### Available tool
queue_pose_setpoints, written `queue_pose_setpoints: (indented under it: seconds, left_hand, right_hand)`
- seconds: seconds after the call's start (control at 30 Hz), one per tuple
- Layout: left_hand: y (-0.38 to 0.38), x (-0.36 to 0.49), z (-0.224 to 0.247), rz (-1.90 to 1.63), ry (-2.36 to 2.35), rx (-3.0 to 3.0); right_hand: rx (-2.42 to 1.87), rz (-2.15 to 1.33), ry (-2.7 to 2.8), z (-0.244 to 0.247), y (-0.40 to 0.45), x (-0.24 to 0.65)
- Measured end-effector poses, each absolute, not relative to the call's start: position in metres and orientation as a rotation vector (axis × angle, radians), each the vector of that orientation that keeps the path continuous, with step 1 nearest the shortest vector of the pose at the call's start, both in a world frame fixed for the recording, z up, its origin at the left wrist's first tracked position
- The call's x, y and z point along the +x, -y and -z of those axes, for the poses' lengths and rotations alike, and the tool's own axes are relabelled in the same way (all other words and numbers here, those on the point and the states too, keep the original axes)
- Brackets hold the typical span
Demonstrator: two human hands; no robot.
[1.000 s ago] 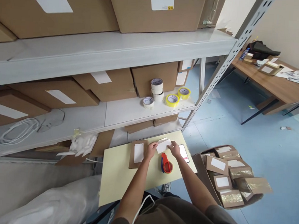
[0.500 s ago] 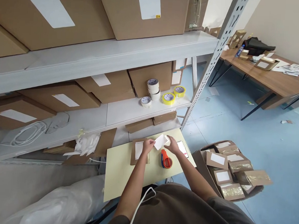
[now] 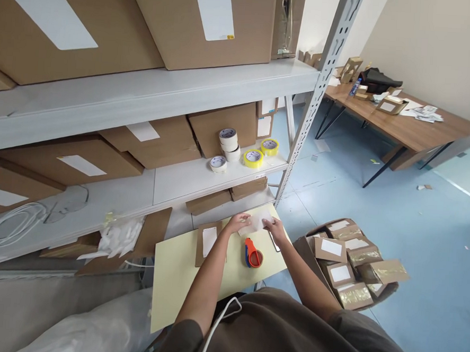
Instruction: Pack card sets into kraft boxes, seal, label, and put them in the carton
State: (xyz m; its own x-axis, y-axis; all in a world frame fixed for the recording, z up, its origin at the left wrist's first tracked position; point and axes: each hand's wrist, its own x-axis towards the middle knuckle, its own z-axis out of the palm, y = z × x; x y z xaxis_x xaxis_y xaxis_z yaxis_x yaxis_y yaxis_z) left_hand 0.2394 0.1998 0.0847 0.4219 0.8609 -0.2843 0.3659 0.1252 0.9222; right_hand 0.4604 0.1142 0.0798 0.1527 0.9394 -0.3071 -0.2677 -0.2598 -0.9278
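Between my two hands is a thin white paper sheet [image 3: 259, 220], blurred and partly see-through, held above the cream tabletop [image 3: 173, 278]. My left hand [image 3: 238, 223] pinches its left side. The fingers of my right hand [image 3: 276, 230] are closed on its right side. Just below the sheet lies an orange and blue tape dispenser [image 3: 254, 255]. A flat cardboard box with a white label [image 3: 208, 241] lies by my left forearm, which covers part of it. Under my right wrist, a phone-like white screen [image 3: 274, 241] is mostly hidden.
Ahead, a grey metal shelf [image 3: 219, 180] carries cartons, white tape rolls [image 3: 228, 139] and yellow tape rolls [image 3: 253, 158]. To the right on the floor stands a carton [image 3: 305, 254] full of small labelled boxes. A wooden table [image 3: 413, 134] stands further back.
My hands have drawn the sheet slightly apart and turned it; it now looks wider and more see-through. The view has shifted a little to the right.
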Motion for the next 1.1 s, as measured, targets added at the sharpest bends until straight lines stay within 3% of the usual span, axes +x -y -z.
queue_pose_setpoints:
  seconds: [0.27, 0.9, 1.1]
  left_hand:
    - [-0.218, 0.235, -0.078, -0.288, -1.046, 1.520]
    - [-0.221, 0.224, -0.082, -0.377, -1.124, 1.367]
    - [-0.224, 0.218, -0.094, -0.297, -1.065, 1.438]
  right_hand:
    - [-1.414, -1.404, 0.590, -0.064, -0.110, 0.495]
    - [-1.437, -1.291, 0.415, -0.061, -0.119, 0.464]
    - [-1.439, -1.398, 0.611, -0.069, -0.114, 0.470]
